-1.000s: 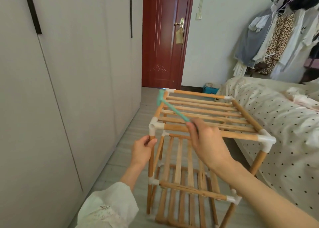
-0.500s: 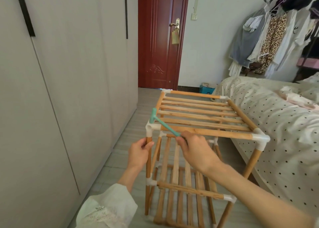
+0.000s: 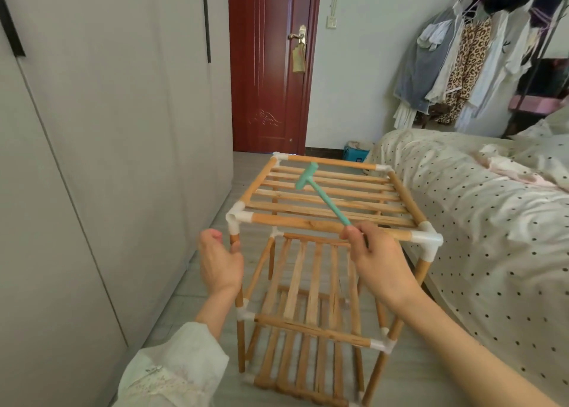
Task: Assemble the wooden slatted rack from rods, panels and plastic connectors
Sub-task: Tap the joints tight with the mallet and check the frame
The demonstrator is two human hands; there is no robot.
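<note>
Wooden slatted rack (image 3: pixel 323 222) stands upright on the floor (image 3: pixel 191 299) between the grey wardrobe (image 3: pixel 107 129) on the left and the polka-dot bed (image 3: pixel 477 222) on the right. It has three slatted tiers w/ white plastic connectors (image 3: pixel 235 218) at the corners, all looking seated as far as I can tell.

Right hand (image 3: pixel 381 262) pinches the near end of a small teal mallet (image 3: pixel 323 191) — fingers curled round the handle, just above the top tier's front rod. The mallet head is up over the slats toward the back-left of the top panel; can't tell if it's touching the wood or a bit above it.

Left hand (image 3: pixel 218 262) is at the front-left upright rod (image 3: pixel 234 243), just under the top corner connector. The thumb lies against the rod and the fingers are loosely curled beside it, not wrapped round it, so it's more resting on it than gripping.

Background: dark red door (image 3: pixel 271 67) straight ahead, a blue box (image 3: pixel 357 153) on the floor near the bed's far corner, clothes rail (image 3: pixel 477 58) w/ hanging stuff at top right. White sleeve (image 3: pixel 172 372) on the left arm — right forearm is bare.
</note>
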